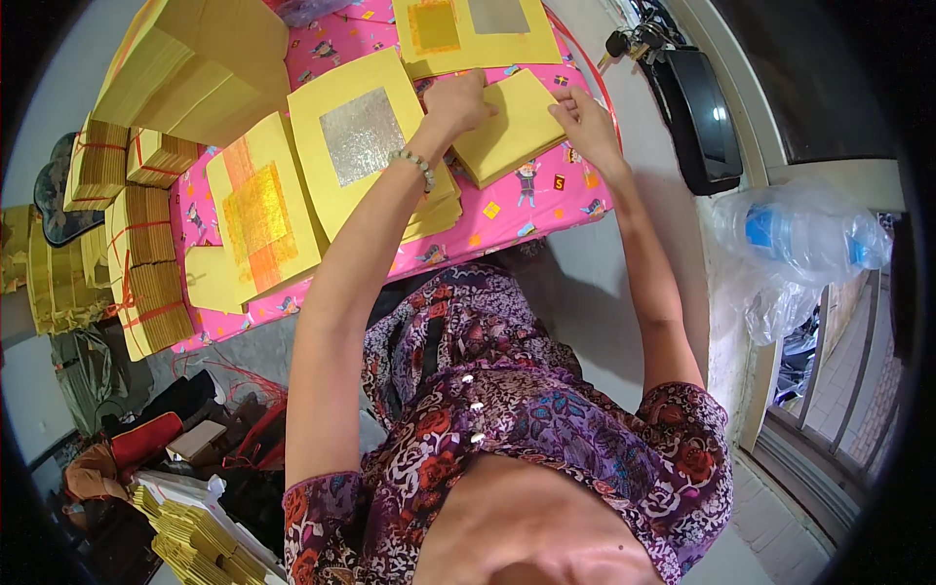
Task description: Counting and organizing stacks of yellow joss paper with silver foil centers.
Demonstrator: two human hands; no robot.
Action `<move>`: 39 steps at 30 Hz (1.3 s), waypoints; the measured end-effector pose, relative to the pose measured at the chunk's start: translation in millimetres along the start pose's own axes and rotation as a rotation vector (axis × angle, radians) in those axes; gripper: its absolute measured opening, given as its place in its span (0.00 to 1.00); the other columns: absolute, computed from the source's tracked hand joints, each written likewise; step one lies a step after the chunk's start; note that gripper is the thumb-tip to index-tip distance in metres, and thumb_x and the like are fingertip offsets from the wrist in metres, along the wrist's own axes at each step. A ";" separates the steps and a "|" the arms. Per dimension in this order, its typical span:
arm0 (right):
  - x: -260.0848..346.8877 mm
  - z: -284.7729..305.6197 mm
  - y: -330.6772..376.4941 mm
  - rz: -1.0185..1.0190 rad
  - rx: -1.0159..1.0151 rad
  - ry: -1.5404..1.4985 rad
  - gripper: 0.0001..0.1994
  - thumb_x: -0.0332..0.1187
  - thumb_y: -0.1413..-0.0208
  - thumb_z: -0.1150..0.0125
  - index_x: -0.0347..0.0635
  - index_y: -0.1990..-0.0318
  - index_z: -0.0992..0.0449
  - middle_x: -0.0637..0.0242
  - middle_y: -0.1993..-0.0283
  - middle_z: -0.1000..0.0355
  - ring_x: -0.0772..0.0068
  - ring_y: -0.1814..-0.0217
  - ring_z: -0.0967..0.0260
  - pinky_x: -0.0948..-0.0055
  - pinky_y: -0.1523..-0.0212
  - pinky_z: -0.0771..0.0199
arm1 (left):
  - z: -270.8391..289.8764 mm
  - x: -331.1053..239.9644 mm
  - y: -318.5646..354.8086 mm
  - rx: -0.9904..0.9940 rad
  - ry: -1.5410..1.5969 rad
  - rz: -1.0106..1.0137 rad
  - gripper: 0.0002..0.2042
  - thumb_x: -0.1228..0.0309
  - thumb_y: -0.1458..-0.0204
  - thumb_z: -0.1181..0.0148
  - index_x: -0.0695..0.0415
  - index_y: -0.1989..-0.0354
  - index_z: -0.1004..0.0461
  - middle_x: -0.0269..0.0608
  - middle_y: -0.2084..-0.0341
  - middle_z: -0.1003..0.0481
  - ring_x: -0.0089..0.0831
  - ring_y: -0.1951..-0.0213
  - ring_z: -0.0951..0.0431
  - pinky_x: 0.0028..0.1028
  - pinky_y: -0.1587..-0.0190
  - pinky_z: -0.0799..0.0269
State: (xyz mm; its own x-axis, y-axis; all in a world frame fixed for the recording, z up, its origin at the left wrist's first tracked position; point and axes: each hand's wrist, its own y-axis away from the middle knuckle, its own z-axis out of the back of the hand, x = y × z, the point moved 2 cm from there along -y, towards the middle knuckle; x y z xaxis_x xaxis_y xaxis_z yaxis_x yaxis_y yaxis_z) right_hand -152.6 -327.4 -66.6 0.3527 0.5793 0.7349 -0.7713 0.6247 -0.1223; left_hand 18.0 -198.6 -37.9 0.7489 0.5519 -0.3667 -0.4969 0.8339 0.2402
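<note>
A folded piece of yellow paper (512,132) lies on a pink patterned tablecloth (531,200). My left hand (458,103), with a bead bracelet on its wrist, is closed at the paper's upper left edge; its fingertips are partly hidden. At the right edge, my right hand (583,122) pinches the same paper between thumb and fingers. Just left of it is a stack of yellow sheets, its top one bearing a silver foil square (359,135). Farther left, another yellow sheet carries a gold foil square (258,214) with orange colouring. More foil sheets (478,44) lie beyond my hands.
Red-tied bundles of yellow paper (146,268) stand along the table's left side, below a tall yellow stack (210,68). On the right ledge are keys (634,44), a dark case (697,122) and a bagged plastic bottle (799,234). Bags and yellow paper (195,536) sit at lower left.
</note>
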 end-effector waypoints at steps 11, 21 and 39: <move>59.5 -14.9 25.7 0.374 -0.091 0.369 0.23 0.44 0.47 0.44 0.41 0.47 0.33 0.51 0.45 0.38 0.50 0.42 0.42 0.58 0.44 0.42 | -0.3 -4.3 5.5 -0.030 -0.044 0.042 0.23 0.55 0.57 0.37 0.52 0.54 0.31 0.46 0.64 0.24 0.41 0.58 0.23 0.38 0.57 0.29; 48.2 -36.6 33.8 0.321 0.090 0.566 0.28 0.51 0.44 0.50 0.44 0.41 0.40 0.51 0.38 0.47 0.48 0.32 0.58 0.47 0.36 0.61 | 20.0 -13.3 34.3 -0.364 0.028 -0.155 0.22 0.63 0.57 0.36 0.61 0.55 0.31 0.50 0.63 0.27 0.43 0.59 0.26 0.38 0.56 0.29; 150.7 -38.0 58.0 0.888 0.201 0.206 0.17 0.37 0.56 0.36 0.45 0.58 0.28 0.65 0.55 0.31 0.60 0.48 0.36 0.61 0.46 0.38 | 31.5 61.2 210.8 -0.491 0.181 -0.148 0.21 0.69 0.64 0.30 0.56 0.59 0.28 0.41 0.64 0.31 0.41 0.58 0.34 0.35 0.54 0.36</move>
State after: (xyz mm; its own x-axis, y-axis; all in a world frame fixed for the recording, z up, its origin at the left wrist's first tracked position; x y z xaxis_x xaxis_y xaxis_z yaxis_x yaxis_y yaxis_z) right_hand -124.0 -184.0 11.6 -0.3377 0.8948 0.2922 -0.8739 -0.1827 -0.4504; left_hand -27.1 11.1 18.5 0.7604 0.3833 -0.5243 -0.5708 0.7794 -0.2581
